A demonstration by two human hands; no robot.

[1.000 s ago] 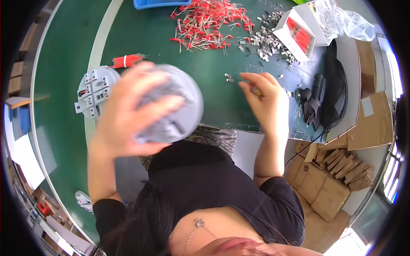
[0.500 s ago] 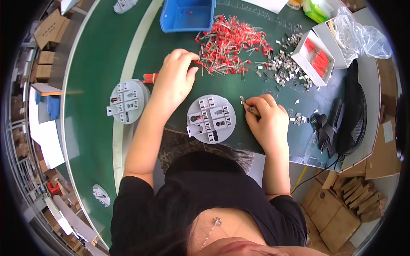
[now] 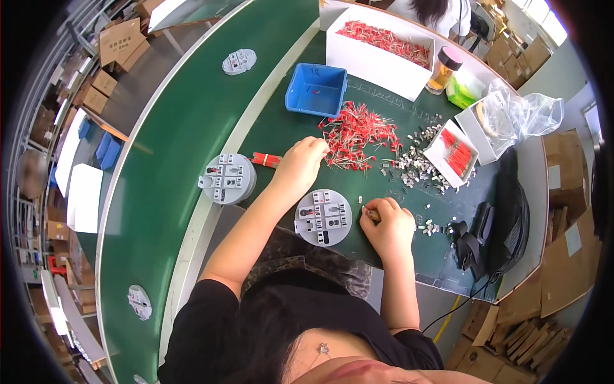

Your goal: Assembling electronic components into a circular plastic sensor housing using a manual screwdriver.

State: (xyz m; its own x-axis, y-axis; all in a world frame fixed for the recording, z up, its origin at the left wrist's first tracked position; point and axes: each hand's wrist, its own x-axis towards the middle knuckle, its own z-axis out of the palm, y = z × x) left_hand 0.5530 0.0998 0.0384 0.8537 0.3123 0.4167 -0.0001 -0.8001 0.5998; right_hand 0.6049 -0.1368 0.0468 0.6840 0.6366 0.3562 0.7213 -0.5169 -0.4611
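Note:
My left hand (image 3: pixel 302 168) reaches to the near left edge of a pile of red two-legged components (image 3: pixel 358 134). Its fingers are pinched together there; what lies between them is too small to make out. Over the table's near side, my right hand (image 3: pixel 391 229) is closed around a small brownish tool (image 3: pixel 372 216), mostly hidden by the fingers. A tiny whitish metal piece (image 3: pixel 360 200) lies just beyond its fingertips. Between my forearms sits a round grey plastic base (image 3: pixel 343 233) with square slots, one red-and-black part and a tab sticking out on the left.
More round grey bases (image 3: pixel 238 200) stand left, by a red bundle (image 3: pixel 265 160), and along the green belt (image 3: pixel 166 185). Beyond are a blue bin (image 3: pixel 316 96) and a white box (image 3: pixel 368 67) of red components. Small metal pieces (image 3: pixel 419 163), a white tray (image 3: pixel 441 153) and a black bag (image 3: pixel 508 217) lie right.
The view has tilted up and shifted, bringing the far white box and a jar into sight. Both hands stay at nearly the same places over the table.

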